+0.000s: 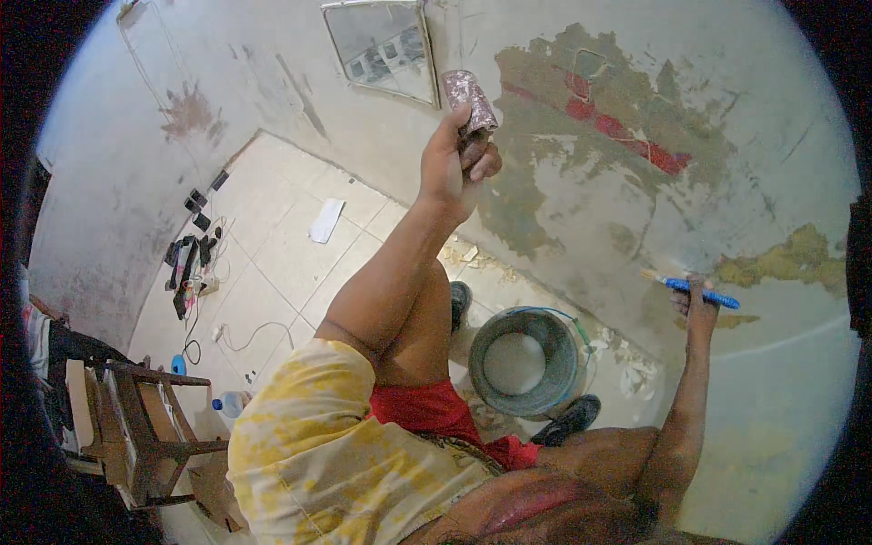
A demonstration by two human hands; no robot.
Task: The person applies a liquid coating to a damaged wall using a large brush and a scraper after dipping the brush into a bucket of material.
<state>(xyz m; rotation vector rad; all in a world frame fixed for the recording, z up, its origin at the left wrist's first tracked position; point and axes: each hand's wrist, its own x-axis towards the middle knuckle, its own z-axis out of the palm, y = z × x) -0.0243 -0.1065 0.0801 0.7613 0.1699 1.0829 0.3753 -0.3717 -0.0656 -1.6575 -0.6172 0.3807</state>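
High in the view, close to the wall, my left hand (461,162) is closed around the lower end of a mottled pinkish-brown cylinder (469,96) flecked with white. Whether it is a can or a roll, I cannot tell. At the right, my right hand (698,302) grips a paintbrush (713,293) by its blue handle. Its pale bristles point left, at or very near the wall (618,259); contact cannot be made out. Between the two hands, the wall has large peeled patches (536,100) of grey-brown with a red streak (627,136).
A dark bucket (480,368) with whitish contents stands on the tiled floor between my feet. Paint flakes (640,368) lie along the wall's foot. A framed mirror (381,50) hangs above. Cables and black items (186,263), a white sheet (326,221) and wooden furniture (136,436) are at left.
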